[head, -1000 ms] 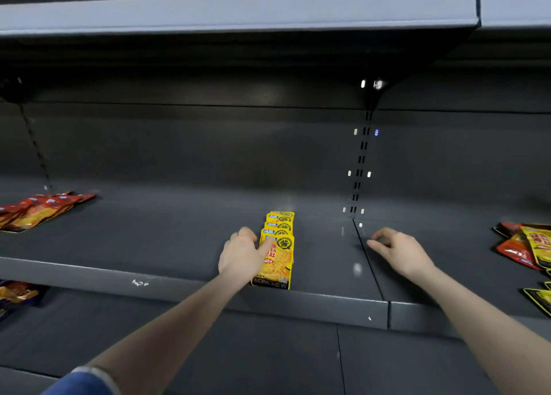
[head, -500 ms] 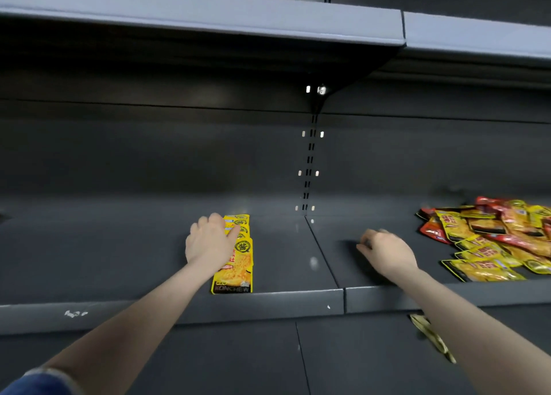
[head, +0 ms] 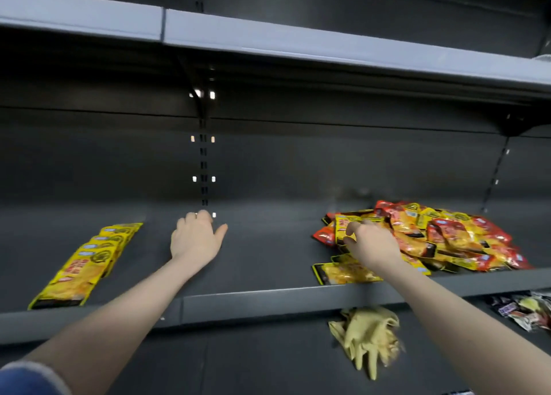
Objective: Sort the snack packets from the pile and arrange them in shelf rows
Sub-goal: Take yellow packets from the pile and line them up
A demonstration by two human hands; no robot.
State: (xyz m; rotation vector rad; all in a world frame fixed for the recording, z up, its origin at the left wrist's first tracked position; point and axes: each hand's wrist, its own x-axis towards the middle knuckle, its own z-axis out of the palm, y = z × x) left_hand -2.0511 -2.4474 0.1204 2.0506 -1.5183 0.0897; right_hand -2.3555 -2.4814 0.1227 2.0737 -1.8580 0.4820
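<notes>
Right hand (head: 371, 245) grip curled, reaching the pile (head: 441, 236); whether it is clamped on a packet I cannot tell. Pinch one yellow packet (head: 343, 230) only. Left hand (head: 195, 241) relaxed, empty.

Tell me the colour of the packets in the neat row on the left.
Yellow row of packets, in the head view.

left hand (head: 195, 241): forearm extended, fingers loosely curled, thumb out | right hand (head: 371, 244): forearm extended, fingers bent downward

No lettering was legible. Print on the yellow packets (head: 86, 263) in the row and on the pile (head: 441, 236) was too blurred to read.
</notes>
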